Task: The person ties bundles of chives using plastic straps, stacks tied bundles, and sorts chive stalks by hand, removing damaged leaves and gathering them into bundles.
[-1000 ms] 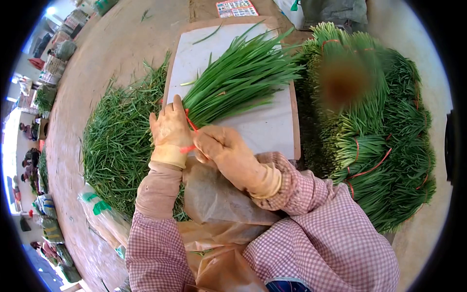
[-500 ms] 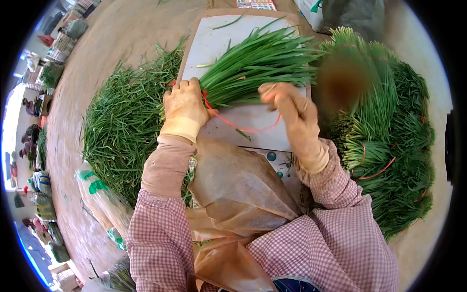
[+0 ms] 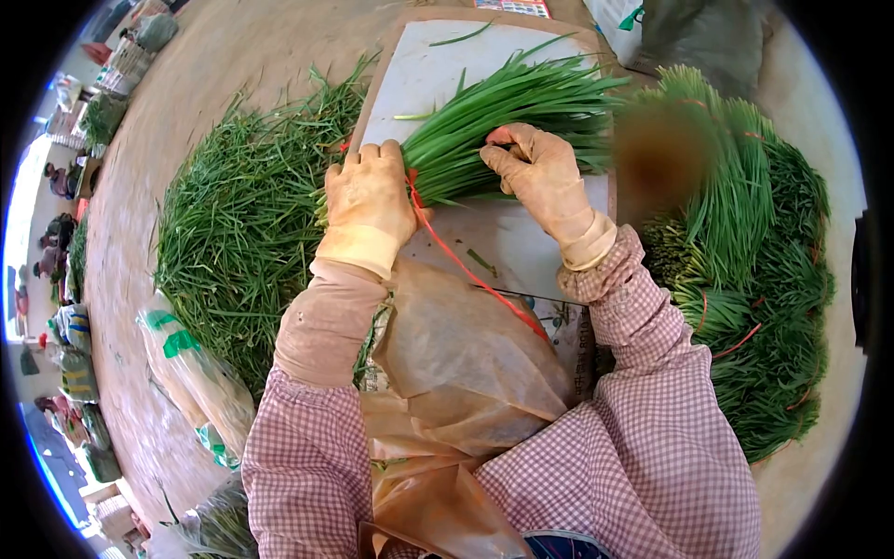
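Note:
A bunch of long green garlic chives (image 3: pixel 512 116) lies on a pale board (image 3: pixel 436 63), leaves pointing right. My gloved left hand (image 3: pixel 368 196) is closed round its stem end, which is mostly hidden beneath the hand. A red tie (image 3: pixel 466 265) is round the bunch beside my left thumb, and its long free end trails down over the board's near edge onto my brown apron (image 3: pixel 475 359). Over the leaves, my gloved right hand (image 3: pixel 540 177) has its thumb and fingers pinched together, with red showing at a fingertip. What the pinch holds, if anything, cannot be made out.
Loose, tangled greens (image 3: pixel 251 205) are heaped left of the board. At right lie several stacked bunches of chives (image 3: pixel 764 279), some with red ties. A plastic-wrapped roll (image 3: pixel 196 363) with green tape sits at lower left. A dark sack (image 3: pixel 703 42) stands at the back right.
My right hand has moved left and slightly up over the leaves. The red tie's free end, earlier curving up toward that hand, now hangs down onto the apron. My left hand still grips the bunch.

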The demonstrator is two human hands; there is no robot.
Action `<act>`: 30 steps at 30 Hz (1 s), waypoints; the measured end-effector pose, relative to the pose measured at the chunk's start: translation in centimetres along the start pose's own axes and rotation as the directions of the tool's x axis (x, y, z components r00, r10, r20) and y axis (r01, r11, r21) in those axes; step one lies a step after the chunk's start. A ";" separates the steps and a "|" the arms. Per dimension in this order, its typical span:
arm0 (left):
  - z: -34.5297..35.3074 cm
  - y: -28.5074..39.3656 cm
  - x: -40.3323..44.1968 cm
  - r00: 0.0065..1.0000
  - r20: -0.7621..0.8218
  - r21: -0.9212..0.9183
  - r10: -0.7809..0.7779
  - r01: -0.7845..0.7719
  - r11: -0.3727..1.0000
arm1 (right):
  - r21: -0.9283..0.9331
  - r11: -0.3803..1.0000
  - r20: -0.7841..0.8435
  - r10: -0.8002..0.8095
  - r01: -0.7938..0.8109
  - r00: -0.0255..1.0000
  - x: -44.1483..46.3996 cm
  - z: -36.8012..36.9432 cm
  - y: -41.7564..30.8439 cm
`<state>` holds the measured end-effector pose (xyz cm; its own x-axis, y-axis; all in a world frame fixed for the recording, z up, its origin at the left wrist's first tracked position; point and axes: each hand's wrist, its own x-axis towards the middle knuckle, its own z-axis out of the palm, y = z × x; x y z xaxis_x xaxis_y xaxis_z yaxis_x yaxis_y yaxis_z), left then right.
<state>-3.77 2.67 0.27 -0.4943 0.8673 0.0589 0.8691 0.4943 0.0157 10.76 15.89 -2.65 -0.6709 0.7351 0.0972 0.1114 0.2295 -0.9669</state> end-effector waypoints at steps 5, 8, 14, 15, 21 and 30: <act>0.4 -0.1 -0.1 0.999 -0.033 0.002 -0.007 0.007 1.000 | -0.116 0.992 0.034 -0.048 0.051 0.998 -0.2 0.0 -0.5; 0.7 -0.1 -0.1 0.999 -0.044 0.029 -0.005 0.007 1.000 | -0.387 0.888 0.023 -0.260 0.249 0.965 -0.5 0.1 -1.2; 1.3 -0.3 -0.2 0.994 -0.112 0.034 0.013 -0.009 0.999 | -0.456 0.809 0.088 -0.373 0.371 0.924 -1.4 0.1 -2.4; 1.3 -0.3 -0.2 0.993 -0.121 0.017 0.011 -0.009 1.000 | -0.456 0.809 0.090 -0.373 0.371 0.923 -1.6 0.1 -2.6; 1.6 -0.3 -0.4 0.986 -0.163 -0.007 0.030 -0.031 0.999 | -0.228 0.771 0.136 -0.579 0.594 0.804 -0.8 1.5 -2.0; 1.6 -0.3 -0.4 0.988 -0.144 0.016 0.057 -0.055 0.998 | -0.174 0.826 0.334 -0.463 0.537 0.821 0.1 2.6 -2.1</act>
<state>-3.84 2.26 -1.31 -0.4364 0.8767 0.2026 0.8948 0.4464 -0.0041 8.59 13.86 -1.24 -0.8473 0.2839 0.4489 -0.1406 0.6951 -0.7050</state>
